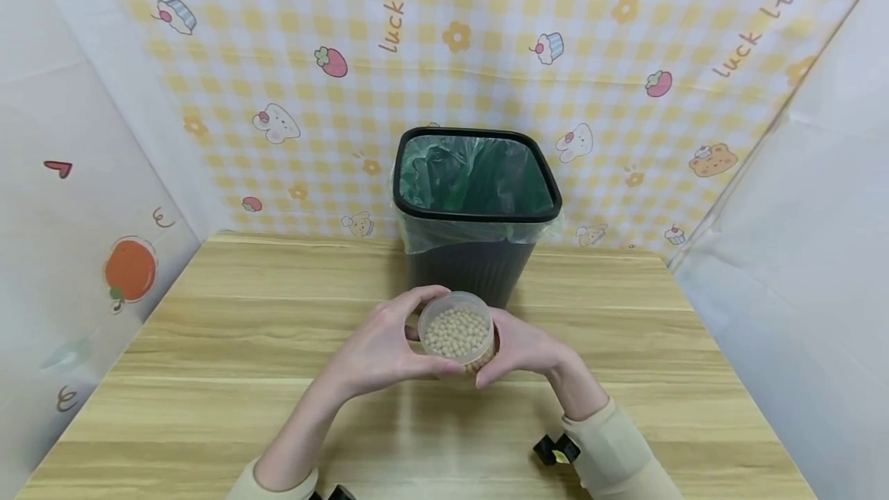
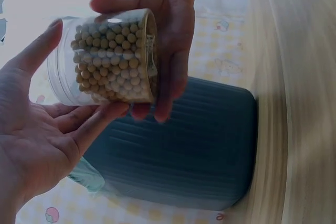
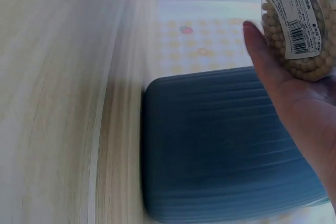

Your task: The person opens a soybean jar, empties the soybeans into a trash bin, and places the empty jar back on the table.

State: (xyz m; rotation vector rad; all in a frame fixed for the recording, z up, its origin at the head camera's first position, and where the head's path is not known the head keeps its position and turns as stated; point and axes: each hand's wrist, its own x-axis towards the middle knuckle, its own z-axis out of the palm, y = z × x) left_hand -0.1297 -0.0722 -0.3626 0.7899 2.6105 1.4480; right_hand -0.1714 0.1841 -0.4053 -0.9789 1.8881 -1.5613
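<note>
A clear round plastic jar of small beige balls is held up between both hands, in front of the bin. My left hand grips its upper end, thumb on one side and fingers on the other. Lower down, my right hand holds the jar around its base. From the left wrist, the jar shows balls filling its lower part, with space near the top. A white barcode label on the jar's bottom faces the right wrist view. Whether a lid covers the top I cannot tell.
Behind the jar stands a dark ribbed trash bin with a black rim and a thin translucent liner. It sits on a wood-grain table near the yellow checked backdrop. White printed sheets hang at both sides.
</note>
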